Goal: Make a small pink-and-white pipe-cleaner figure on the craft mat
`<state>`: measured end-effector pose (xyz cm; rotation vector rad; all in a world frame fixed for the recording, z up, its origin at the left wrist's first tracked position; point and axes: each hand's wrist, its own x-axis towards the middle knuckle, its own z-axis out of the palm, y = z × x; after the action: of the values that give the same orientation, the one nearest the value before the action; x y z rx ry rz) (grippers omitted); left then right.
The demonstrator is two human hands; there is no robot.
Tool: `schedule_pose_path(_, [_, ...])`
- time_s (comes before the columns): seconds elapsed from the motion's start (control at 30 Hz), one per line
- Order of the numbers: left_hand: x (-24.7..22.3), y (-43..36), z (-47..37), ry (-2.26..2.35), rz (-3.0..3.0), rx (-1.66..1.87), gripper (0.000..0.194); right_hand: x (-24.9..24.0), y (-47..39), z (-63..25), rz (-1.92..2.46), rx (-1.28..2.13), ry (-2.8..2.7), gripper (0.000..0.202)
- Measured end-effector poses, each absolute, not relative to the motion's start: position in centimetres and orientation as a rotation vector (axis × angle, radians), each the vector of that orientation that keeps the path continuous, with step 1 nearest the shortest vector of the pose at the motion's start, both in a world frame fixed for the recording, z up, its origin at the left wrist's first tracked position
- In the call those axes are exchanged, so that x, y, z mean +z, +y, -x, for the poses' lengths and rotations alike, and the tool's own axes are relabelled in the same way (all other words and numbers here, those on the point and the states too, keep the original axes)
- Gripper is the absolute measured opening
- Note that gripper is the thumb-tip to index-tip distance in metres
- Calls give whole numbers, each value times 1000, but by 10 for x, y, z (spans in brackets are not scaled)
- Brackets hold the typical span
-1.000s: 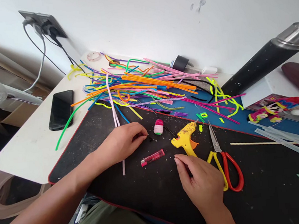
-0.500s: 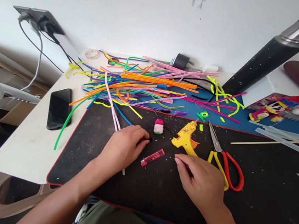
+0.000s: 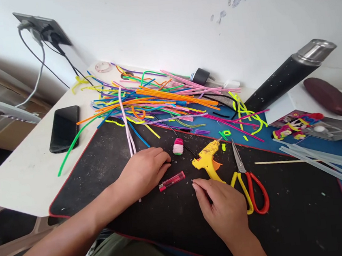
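Observation:
My left hand (image 3: 146,169) rests on the black mat (image 3: 288,197) across the pale pink pipe cleaners (image 3: 128,134). Its fingers are loosely bent, a small gap separates them from the thumb, and nothing shows between them. Beside its fingertips lie a pink lighter (image 3: 172,181) and a small pink, white and green wound piece (image 3: 178,146). Thumb and forefinger of my right hand (image 3: 222,204) come together in a pinch, with nothing visible in it. That hand is just below the yellow glue gun (image 3: 208,158) and left of the scissors (image 3: 238,161).
Behind the mat lies a pile of coloured pipe cleaners (image 3: 155,99). A phone (image 3: 64,129) is at left. At right are a black flask (image 3: 279,80), a colourful figure (image 3: 296,127), clear glue sticks (image 3: 324,162) and a thin wooden stick (image 3: 278,162).
The camera view has shifted slightly, so most things on the table appear a little further left. Both hands keep nearly the same pose and place on the mat.

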<state>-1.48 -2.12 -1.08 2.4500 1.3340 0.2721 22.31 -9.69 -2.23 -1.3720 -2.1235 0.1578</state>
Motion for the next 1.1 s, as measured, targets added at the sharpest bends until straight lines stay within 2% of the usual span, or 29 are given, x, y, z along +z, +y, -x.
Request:
schedule_pose_path(0.37, [-14,-20,15,1334,-2409,260,9,-9,-83,-195,1361,290,-2309,30])
schedule_pose_path(0.6, [-14,-20,14,1310,-2442,224,12,-8,-76,-180,1522,411,-2535,7])
schedule_pose_path(0.8, [-15,-18,14,1285,-2453,201,15,2,-73,-177,1585,545,-2595,12])
schedule_pose_path(0.97, [-15,-19,17,1293,-2426,250,16,-2,-82,-185,1560,684,-2497,12])
schedule_pose_path(1.1, [-11,-17,25,1311,-2345,337,14,-3,-90,-196,1620,973,-2153,13])
